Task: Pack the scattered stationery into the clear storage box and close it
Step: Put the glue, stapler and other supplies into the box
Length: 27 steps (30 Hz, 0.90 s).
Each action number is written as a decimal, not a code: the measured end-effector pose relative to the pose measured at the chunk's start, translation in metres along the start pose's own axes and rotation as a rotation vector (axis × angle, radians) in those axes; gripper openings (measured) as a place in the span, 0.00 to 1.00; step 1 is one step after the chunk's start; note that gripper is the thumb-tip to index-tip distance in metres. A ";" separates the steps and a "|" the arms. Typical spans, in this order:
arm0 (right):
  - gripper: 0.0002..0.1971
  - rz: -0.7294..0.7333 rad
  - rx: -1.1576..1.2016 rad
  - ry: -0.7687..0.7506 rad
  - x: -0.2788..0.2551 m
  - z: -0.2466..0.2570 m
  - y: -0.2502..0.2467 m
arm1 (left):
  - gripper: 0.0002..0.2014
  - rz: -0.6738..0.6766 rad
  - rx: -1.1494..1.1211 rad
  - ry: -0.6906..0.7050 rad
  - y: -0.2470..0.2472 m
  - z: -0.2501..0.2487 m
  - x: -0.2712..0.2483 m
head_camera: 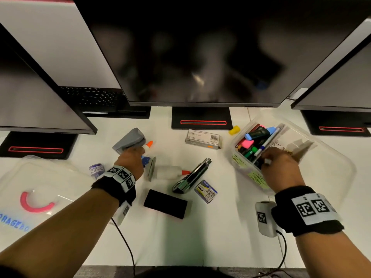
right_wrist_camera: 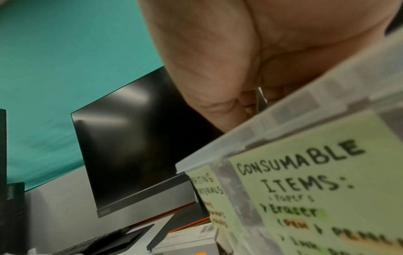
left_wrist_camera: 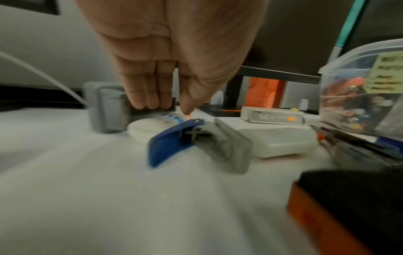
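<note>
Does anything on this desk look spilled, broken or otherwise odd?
Nothing looks spilled or broken. The oddest thing is the clear storage box, which sits tilted rather than flat while the right hand reaches into it. A glue bottle and a utility knife lie loose on their sides, simply unpacked.

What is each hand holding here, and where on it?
Left hand grips the grey stapler at its near end. Right hand, in the clear storage box, pinches something small; unclear what.
</note>
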State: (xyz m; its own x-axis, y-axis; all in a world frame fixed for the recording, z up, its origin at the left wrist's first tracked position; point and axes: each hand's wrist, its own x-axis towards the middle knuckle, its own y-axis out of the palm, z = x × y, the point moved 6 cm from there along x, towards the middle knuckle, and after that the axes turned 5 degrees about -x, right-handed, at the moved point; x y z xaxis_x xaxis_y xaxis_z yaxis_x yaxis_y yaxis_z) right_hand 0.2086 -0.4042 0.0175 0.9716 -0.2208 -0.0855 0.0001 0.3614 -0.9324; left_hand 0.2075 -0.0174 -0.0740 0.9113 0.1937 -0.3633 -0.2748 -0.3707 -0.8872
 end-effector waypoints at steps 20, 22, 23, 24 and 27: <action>0.11 -0.075 0.226 -0.026 0.002 -0.017 0.019 | 0.21 0.288 0.242 0.650 0.062 -0.305 0.073; 0.09 -0.083 0.269 -0.018 0.001 -0.018 0.019 | 0.20 0.272 0.258 0.638 0.073 -0.303 0.082; 0.08 -0.089 0.295 -0.019 0.000 -0.018 0.020 | 0.21 0.267 0.238 0.620 0.074 -0.300 0.084; 0.07 -0.094 0.319 -0.013 -0.001 -0.019 0.021 | 0.20 0.258 0.218 0.611 0.076 -0.299 0.088; 0.07 -0.066 0.342 -0.011 -0.006 -0.016 0.024 | 0.19 0.259 0.136 0.554 0.076 -0.297 0.095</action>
State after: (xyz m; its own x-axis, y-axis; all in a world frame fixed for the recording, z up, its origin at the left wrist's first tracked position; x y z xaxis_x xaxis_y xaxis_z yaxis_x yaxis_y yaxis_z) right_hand 0.1987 -0.4087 -0.0096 0.9694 -0.2443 -0.0237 0.1400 0.6296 -0.7642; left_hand 0.3641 -0.2968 -0.0920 0.8234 -0.3999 -0.4025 -0.5117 -0.2169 -0.8313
